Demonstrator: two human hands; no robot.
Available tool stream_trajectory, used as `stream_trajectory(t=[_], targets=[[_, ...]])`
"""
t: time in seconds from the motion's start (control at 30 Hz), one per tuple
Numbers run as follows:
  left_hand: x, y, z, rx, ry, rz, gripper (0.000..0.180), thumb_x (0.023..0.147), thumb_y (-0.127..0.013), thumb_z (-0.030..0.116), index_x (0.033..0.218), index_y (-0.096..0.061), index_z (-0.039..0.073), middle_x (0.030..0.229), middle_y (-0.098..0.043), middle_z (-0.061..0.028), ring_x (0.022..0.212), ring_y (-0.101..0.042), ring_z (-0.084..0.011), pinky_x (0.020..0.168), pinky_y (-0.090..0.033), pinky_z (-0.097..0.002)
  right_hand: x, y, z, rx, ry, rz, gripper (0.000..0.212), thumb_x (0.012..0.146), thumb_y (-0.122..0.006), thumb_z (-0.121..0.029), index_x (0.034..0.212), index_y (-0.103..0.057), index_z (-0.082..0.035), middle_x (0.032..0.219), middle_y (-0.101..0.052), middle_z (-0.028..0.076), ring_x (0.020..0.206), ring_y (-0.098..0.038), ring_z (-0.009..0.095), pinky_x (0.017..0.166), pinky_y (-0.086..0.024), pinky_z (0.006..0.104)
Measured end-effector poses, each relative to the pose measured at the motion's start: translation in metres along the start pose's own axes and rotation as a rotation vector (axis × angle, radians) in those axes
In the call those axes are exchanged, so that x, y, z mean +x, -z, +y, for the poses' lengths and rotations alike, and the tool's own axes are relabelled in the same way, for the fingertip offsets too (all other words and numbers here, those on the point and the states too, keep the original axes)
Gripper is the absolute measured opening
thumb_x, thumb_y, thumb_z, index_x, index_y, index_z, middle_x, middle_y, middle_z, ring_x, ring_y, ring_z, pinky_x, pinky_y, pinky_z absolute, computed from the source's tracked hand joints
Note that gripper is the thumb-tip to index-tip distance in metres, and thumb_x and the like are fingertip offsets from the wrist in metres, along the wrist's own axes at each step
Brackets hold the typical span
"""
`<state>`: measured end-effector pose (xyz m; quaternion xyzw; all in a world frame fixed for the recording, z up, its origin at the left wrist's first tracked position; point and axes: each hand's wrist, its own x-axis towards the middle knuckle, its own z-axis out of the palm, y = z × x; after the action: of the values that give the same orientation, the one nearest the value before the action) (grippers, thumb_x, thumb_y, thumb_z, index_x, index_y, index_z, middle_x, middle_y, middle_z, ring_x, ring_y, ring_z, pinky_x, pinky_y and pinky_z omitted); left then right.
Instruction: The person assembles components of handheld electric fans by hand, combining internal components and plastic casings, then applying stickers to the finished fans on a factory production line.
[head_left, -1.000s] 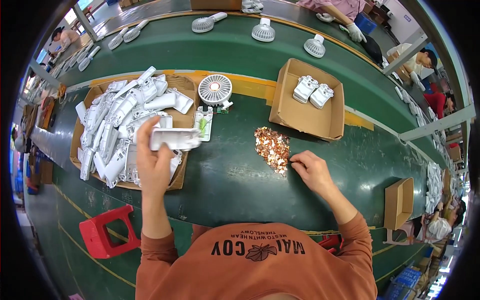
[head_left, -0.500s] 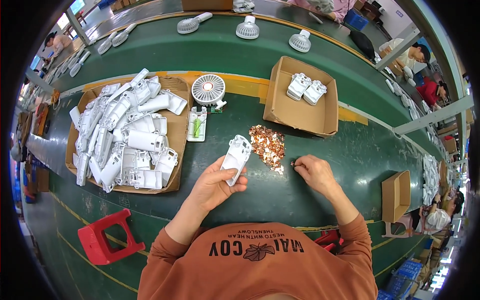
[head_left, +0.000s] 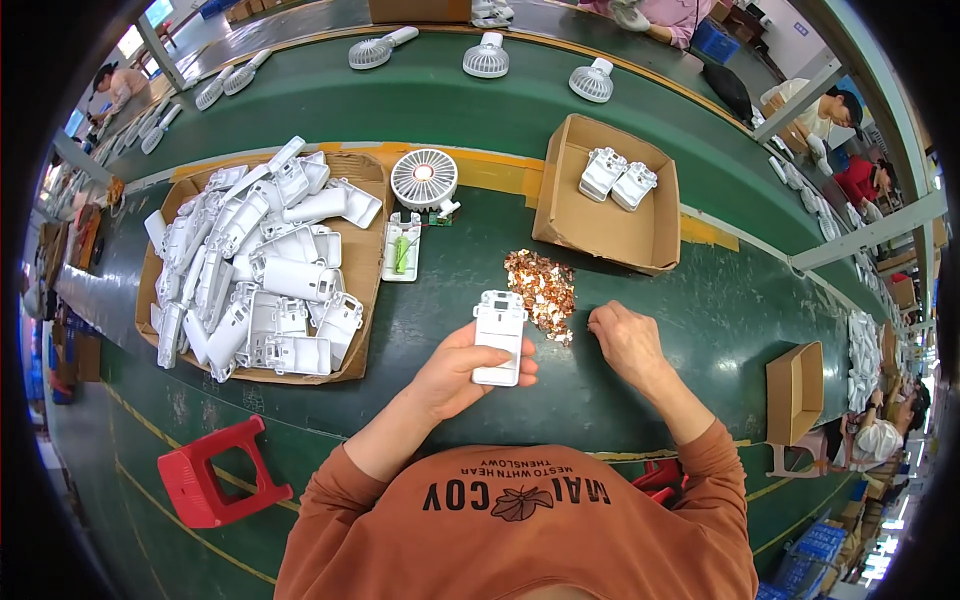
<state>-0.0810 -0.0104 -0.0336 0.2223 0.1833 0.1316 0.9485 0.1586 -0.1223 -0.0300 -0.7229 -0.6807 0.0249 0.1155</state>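
My left hand (head_left: 462,372) grips a white plastic handle shell (head_left: 499,338), its hollow inner side facing up and its slotted end pointing away from me. To the right, my right hand (head_left: 625,338) is held just above the table with thumb and fingertips pinched together. Whatever is between those fingertips is too small or hidden to make out. A loose pile of small shiny copper-coloured metal pieces (head_left: 541,290) lies beyond and between the two hands. A handheld fan (head_left: 424,180) lies farther off, joined to an opened handle shell (head_left: 402,248) with a green cell inside.
A cardboard box (head_left: 372,330) heaped with white shells (head_left: 295,278) stands at left. Another box (head_left: 610,236) with two shells is at far right. A small carton (head_left: 795,392) sits at the table's right. Fans (head_left: 486,58) lie on the green conveyor (head_left: 450,110); a red stool (head_left: 215,475) is at lower left.
My left hand has moved slightly right and turned the shell from a slant to nearly straight, hollow side up. My right hand stays pinched, shifted only slightly.
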Motion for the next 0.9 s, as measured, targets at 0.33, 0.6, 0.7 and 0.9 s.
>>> stream_trajectory(t=[0.33, 0.6, 0.7, 0.9], targets=[[0.032, -0.011, -0.031, 0.241, 0.094, 0.124, 0.039, 0.083, -0.048, -0.001, 0.121, -0.043, 0.002, 0.104, -0.058, -0.0106, 0.086, -0.060, -0.0198, 0.071, -0.052, -0.0327, 0.006, 0.018, -0.035, 0.177, 0.078, 0.166, 0.007, 0.077, -0.064, -0.009, 0.079, -0.057, -0.008, 0.074, -0.056, 0.006, 0.064, -0.056, 0.026, 0.062, -0.041, 0.0351], [0.030, -0.027, -0.033, 0.268, 0.025, 0.016, 0.037, 0.084, -0.047, -0.001, 0.120, -0.043, 0.004, 0.100, -0.056, -0.0072, 0.084, -0.059, -0.0166, 0.068, -0.053, -0.0299, 0.018, 0.003, -0.054, 0.184, 0.122, 0.280, 0.009, 0.074, -0.064, -0.007, 0.078, -0.057, -0.008, 0.072, -0.053, 0.005, 0.064, -0.055, 0.023, 0.061, -0.038, 0.0351], [0.029, -0.026, -0.035, 0.293, -0.006, 0.027, 0.035, 0.085, -0.046, -0.001, 0.119, -0.043, 0.004, 0.099, -0.056, -0.0071, 0.083, -0.059, -0.0157, 0.067, -0.052, -0.0291, 0.019, 0.003, -0.057, 0.165, 0.138, 0.302, 0.008, 0.074, -0.064, -0.008, 0.078, -0.057, -0.008, 0.071, -0.052, 0.006, 0.064, -0.055, 0.023, 0.061, -0.038, 0.0349], [0.030, -0.021, -0.035, 0.380, 0.002, 0.019, 0.028, 0.083, -0.049, 0.003, 0.110, -0.042, 0.001, 0.092, -0.055, -0.0072, 0.075, -0.058, -0.0126, 0.062, -0.051, -0.0267, 0.020, 0.000, -0.052, 0.126, 0.285, 0.312, 0.011, 0.070, -0.062, -0.009, 0.079, -0.055, -0.006, 0.072, -0.051, 0.005, 0.067, -0.055, 0.022, 0.063, -0.038, 0.0347]])
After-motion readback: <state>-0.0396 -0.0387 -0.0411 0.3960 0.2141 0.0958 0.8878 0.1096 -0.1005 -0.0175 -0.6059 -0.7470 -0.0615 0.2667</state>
